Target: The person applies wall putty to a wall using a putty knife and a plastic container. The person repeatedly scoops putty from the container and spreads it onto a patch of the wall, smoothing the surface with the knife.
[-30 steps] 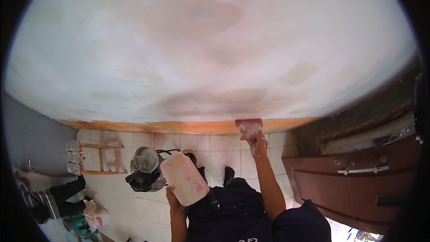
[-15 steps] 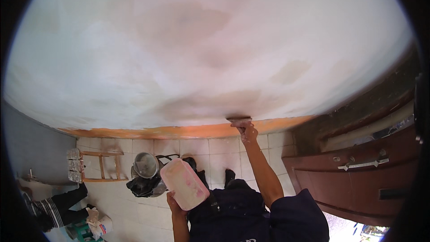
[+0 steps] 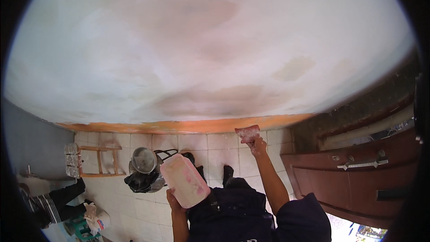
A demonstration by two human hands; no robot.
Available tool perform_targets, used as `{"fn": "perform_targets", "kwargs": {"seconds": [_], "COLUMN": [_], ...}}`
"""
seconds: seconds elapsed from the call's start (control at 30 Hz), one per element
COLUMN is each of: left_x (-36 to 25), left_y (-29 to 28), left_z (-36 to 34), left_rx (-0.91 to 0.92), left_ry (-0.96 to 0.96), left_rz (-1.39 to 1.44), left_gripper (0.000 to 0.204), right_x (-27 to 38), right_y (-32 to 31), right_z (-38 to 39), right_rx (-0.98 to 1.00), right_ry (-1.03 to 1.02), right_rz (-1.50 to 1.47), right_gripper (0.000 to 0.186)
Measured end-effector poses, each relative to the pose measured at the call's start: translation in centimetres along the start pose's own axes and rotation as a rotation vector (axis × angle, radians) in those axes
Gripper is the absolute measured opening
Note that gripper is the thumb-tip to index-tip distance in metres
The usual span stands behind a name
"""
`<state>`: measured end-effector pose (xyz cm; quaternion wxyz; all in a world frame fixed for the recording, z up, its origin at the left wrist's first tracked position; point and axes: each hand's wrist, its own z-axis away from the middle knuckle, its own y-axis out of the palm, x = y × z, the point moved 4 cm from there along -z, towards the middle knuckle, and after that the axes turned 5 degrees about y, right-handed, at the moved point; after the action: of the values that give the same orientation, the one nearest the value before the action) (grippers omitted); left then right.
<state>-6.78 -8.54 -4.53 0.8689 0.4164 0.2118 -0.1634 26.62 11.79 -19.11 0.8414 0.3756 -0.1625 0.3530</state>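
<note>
In my left hand (image 3: 174, 200) is a pink rectangular plastic tub (image 3: 207, 191), held by its side and tilted in front of my body. Pale paste and pink smears line its inside. My right hand (image 3: 257, 146) grips a flat reddish scraper (image 3: 247, 133) smeared with whitish paste. That scraper is off the wall (image 3: 201, 54), just below its bottom strip as seen here. The wall is mostly whitish with darker, damp-looking patches, and an orange strip (image 3: 188, 127) runs along its lower edge.
A metal bucket (image 3: 144, 160) stands beside a black plastic bag (image 3: 139, 183) on the tiled floor. To the left lies or stands a wooden ladder-like frame (image 3: 99, 161). Another person (image 3: 49, 207) is at far left, near a white pail (image 3: 101, 220). A brown door (image 3: 327, 175) is at right.
My right hand has drawn the scraper back from the wall's lower edge and turned it, so its flat face now shows. My left hand and the tub have hardly moved.
</note>
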Motion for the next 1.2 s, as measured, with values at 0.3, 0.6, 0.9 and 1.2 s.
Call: {"fn": "perform_targets", "kwargs": {"seconds": [0.3, 0.6, 0.9, 1.2], "left_x": [-0.1, 0.2, 0.0, -0.3], "left_y": [-1.5, -1.7, 0.0, -0.1], "left_z": [0.4, 0.3, 0.6, 1.3], "left_rx": [-0.011, 0.009, 0.002, 0.021], "left_ry": [-0.005, -0.019, 0.005, 0.047], "left_rz": [0.014, 0.078, 0.045, 0.049], "left_gripper": [0.065, 0.068, 0.063, 0.064], "right_x": [4.5, 6.2, -0.5, 7.4], "right_y": [5.5, 7.4, -3.0, 10.7], "right_z": [-6.5, 4.5, -7.3, 1.9], "right_rx": [0.046, 0.075, -0.091, 0.219], "right_ry": [-0.291, -0.347, -0.411, -0.346], "right_rz": [-0.195, -0.109, 0.539, -0.043], "right_gripper": [0.018, 0.018, 0.024, 0.016]}}
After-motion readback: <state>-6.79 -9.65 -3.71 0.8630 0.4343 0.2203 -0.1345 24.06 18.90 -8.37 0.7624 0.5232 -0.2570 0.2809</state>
